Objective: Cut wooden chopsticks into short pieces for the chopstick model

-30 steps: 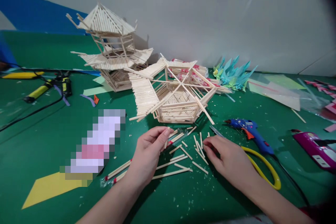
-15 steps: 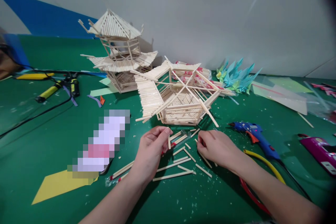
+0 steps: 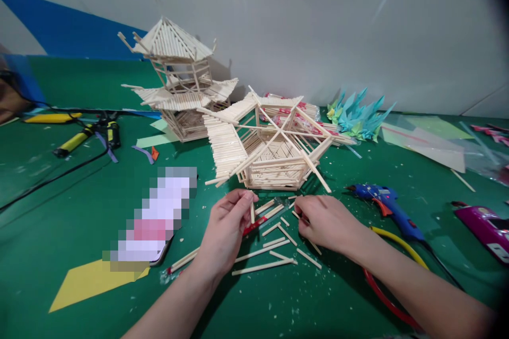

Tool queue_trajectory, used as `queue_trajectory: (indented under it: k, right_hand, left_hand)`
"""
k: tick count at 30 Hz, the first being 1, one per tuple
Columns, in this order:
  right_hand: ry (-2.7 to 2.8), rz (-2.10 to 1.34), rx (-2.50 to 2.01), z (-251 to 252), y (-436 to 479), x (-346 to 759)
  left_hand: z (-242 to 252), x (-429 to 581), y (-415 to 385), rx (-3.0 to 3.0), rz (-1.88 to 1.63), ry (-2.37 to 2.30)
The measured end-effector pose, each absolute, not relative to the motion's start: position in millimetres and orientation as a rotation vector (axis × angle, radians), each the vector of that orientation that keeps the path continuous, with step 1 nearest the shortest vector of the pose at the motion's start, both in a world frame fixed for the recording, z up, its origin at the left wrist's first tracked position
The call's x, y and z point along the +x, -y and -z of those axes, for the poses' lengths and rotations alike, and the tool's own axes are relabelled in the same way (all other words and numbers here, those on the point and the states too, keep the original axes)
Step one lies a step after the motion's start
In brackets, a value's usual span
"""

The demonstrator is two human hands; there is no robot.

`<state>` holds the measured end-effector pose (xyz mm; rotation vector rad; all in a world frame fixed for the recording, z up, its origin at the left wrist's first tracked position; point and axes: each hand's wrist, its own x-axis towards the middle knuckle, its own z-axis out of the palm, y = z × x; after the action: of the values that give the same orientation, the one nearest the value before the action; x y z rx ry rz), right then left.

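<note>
Head view, left hand [image 3: 226,228] pinching thin wooden stick [image 3: 252,212]

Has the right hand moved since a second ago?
Yes. The right hand slid left over the loose sticks, away from the glue gun.

Short pale stick [image 3: 252,213], upright, pinched above scattered sticks [image 3: 274,246]

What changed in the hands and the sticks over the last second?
The right hand slid left across the loose sticks toward the left hand, which kept pinching a short stick, now more upright. The half-built stick model, finished pagoda and blue glue gun stayed put.
</note>
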<state>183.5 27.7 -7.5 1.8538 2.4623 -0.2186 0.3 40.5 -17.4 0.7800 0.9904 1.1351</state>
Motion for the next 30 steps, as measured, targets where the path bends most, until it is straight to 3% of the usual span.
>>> queue_trajectory:
  k: [8,15,18,26,30]
  right_hand:
    - [-2.551,0.431,1.915,5,-23,187]
    - [-2.642,0.579,2.078,2,-21,186]
    - [-2.680,0.652,2.139,7,-19,182]
    - [-2.804,0.808,2.232,19,-16,180]
    - [-2.976,0.999,1.956,15,-5,176]
  left_hand:
    - [15,1,-38,0.952,-1.071,-1.029]
    - [26,12,-27,2.142,-0.696,-1.076]
    - [31,15,-25,2.377,-0.600,-1.038]
    - [16,-12,-44,2.192,-0.852,-1.234]
    - [6,-21,-28,1.757,-0.999,-1.198]
